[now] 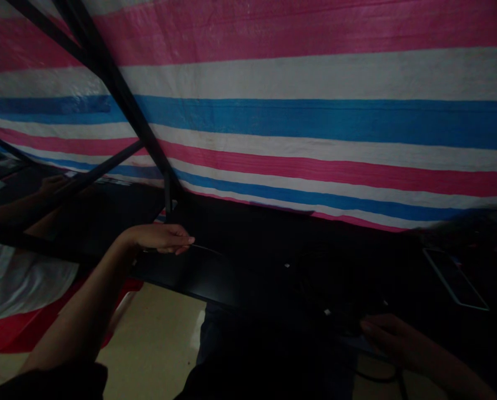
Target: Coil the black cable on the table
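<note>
A thin dark cable (206,248) is pinched in the closed fingers of the left hand (159,237); the right hand (392,336) is rested loosely curled on the dark tabletop (248,278), its hold unclear.

A striped tarpaulin (315,111) in pink, white and blue fills the upper two thirds of the frame as a backdrop. Black metal frame bars (119,94) cross it diagonally at the upper left and meet near the left centre. Below lies a very dark tabletop (248,266), with little light on it. A pale beige floor (156,339) shows at the lower left, beside more tarpaulin in white and red (19,289). The whole scene is dim.
</note>
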Demonstrator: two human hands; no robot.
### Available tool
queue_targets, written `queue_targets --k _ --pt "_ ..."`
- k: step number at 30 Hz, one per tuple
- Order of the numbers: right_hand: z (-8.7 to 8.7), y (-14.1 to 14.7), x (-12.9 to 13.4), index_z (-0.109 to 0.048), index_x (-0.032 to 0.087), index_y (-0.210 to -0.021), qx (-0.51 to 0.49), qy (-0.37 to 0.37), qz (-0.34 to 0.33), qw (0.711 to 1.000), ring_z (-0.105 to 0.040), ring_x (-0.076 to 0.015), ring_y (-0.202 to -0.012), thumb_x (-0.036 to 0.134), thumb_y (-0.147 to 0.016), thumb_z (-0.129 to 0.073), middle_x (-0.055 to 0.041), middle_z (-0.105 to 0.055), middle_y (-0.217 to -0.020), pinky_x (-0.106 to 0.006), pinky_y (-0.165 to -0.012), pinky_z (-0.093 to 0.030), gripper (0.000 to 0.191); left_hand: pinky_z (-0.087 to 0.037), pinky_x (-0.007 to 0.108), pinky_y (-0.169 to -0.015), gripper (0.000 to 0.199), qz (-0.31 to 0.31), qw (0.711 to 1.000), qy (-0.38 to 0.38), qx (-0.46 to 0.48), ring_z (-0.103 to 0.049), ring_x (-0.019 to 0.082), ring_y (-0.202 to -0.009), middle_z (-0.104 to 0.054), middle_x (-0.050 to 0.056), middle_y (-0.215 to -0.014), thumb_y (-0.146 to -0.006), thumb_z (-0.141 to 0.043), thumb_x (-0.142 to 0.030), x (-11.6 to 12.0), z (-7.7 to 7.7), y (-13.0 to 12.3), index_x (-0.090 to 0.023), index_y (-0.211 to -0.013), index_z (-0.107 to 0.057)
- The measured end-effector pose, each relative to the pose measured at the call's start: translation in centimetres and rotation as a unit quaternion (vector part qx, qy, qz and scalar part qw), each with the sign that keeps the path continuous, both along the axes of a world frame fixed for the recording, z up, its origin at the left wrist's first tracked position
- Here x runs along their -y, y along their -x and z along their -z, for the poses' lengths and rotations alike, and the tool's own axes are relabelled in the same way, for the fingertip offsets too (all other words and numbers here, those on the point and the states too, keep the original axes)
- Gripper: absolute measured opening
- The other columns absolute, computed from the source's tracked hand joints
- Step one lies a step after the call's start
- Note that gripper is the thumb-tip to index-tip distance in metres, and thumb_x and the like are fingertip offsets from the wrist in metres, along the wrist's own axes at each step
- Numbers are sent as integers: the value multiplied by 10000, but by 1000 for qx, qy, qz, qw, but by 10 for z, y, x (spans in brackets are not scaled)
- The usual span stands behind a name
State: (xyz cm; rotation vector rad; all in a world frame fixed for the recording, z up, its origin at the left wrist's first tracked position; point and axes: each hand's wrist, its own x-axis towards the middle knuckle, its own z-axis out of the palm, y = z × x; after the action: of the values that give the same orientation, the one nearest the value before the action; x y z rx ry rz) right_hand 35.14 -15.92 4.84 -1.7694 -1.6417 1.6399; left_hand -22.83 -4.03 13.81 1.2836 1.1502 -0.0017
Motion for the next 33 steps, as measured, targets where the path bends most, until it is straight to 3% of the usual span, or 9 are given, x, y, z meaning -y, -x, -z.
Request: queue_targets --k 3,6,11,16,19,21,25,28,33 --pt "-7 11 1 -586 202 -628 -50 8 49 998 -339 -118 -510 842 -727 -614 13 -428 -559 -251 -455 -290 649 -68 217 -389 520 -162 968 6 189 -149 51 -397 -276 -85 -472 -775 -763 -598 4 25 -17 -173 -622 -507" --pt "-6 46 -1 -584 185 -685 -147 5 63 987 -307 -95 -517 792 -749 -658 39 -385 -583 -239 -480 -244 615 -100 197 -398 634 -239 925 -41 291 -106 40 -416 -218 -109 -501 -680 -787 -672 6 52 -56 -206 -619 -362" --pt "0 140 -8 -636 164 -794 -232 -16 80 969 -275 -82 -503 736 -870 -578 70 -330 -563 -226 -481 -235 580 -174 206 -409 631 -313 866 -75 382 -67 73 -427 -105 -100 -516 -883 -525 -676 19 84 -157 -225 -657 -145" --pt "10 193 -13 -615 175 -811 -273 -34 135 952 -181 -65 -438 803 -796 -595 117 -236 -510 -216 -419 -170 628 -181 248 -414 560 -444 721 56 528 -91 87 -389 -106 -76 -449 -975 -445 -431 50 85 -239 -216 -585 -105" --pt "19 194 -15 -523 197 -663 -234 -86 183 951 -230 -63 -441 772 -751 -672 102 -278 -504 -219 -423 -184 600 -154 253 -420 596 -494 641 50 585 -71 78 -400 -96 -82 -448 -914 -552 -366 58 74 -249 -213 -551 -105" --pt "24 192 -15 -446 207 -581 -215 -96 206 950 -249 -60 -441 752 -745 -691 93 -289 -493 -221 -426 -184 620 -137 257 -424 607 -503 614 25 608 -62 74 -404 -92 -86 -448 -872 -601 -331 58 65 -247 -215 -530 -113" --pt "25 200 -13 -530 188 -636 -267 -32 203 942 -219 -47 -414 735 -715 -734 114 -272 -466 -208 -418 -160 590 -141 264 -431 623 -473 612 -26 633 -85 69 -401 -118 -86 -436 -846 -643 -343 57 49 -252 -215 -498 -143" --pt "10 206 -13 -563 189 -711 -343 -39 281 895 -241 -40 -421 690 -662 -814 114 -328 -503 -182 -409 -201 563 -222 262 -461 609 -436 630 -123 630 -176 72 -406 -179 -72 -436 -874 -630 -391 69 45 -274 -204 -478 -206" --pt "-28 190 -23 -642 198 -739 -396 -63 392 828 -402 -59 -433 556 -568 -925 67 -509 -557 -176 -398 -330 487 -461 386 -807 428 -355 689 -394 494 -598 211 -806 -637 97 -827 -986 -437 -406 99 56 -298 -172 -647 -553"
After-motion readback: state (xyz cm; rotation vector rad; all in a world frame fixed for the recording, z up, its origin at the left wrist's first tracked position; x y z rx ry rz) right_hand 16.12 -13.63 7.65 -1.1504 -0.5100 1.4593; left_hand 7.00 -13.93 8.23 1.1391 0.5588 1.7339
